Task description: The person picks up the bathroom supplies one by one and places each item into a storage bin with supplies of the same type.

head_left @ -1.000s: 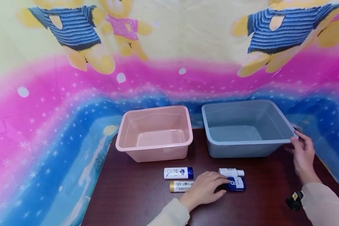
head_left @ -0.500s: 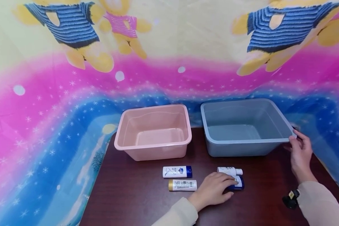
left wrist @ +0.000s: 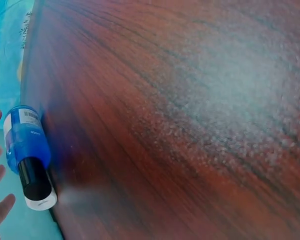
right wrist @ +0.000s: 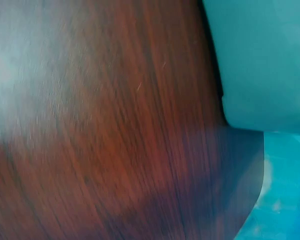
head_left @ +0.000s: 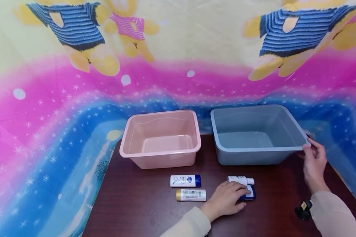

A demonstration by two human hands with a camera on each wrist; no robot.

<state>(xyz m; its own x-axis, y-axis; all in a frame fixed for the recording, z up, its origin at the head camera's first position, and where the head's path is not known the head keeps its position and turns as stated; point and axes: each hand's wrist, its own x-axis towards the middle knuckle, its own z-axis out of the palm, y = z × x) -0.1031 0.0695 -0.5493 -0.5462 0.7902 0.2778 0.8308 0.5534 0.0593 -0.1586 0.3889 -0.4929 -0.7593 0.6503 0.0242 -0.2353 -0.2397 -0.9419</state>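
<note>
My left hand [head_left: 227, 198] is over the blue bottle [head_left: 250, 194], hiding much of it; whether it touches the bottle is unclear. In the left wrist view, the spread fingers [left wrist: 1, 212] show beside that blue bottle [left wrist: 27, 137] with a black cap, not curled round it. Just behind lies a white bottle [head_left: 238, 179] with a white cap. My right hand [head_left: 315, 166] holds the right front corner of the blue-grey basin [head_left: 259, 149] by its rim. Its fingers are outside the right wrist view, which shows the basin's wall [right wrist: 270, 65].
A pink basin [head_left: 163, 161] stands left of the blue-grey one on the dark wooden table [head_left: 136, 210]. In front of it lie a white bottle with a blue cap [head_left: 185, 181] and a white tube with a gold cap [head_left: 191, 195]. A printed cloth [head_left: 178, 75] hangs behind.
My left hand has shifted right, farther over the blue bottle, uncovering the end of the gold-capped tube. My right hand stays on the basin rim. The view has shifted slightly.
</note>
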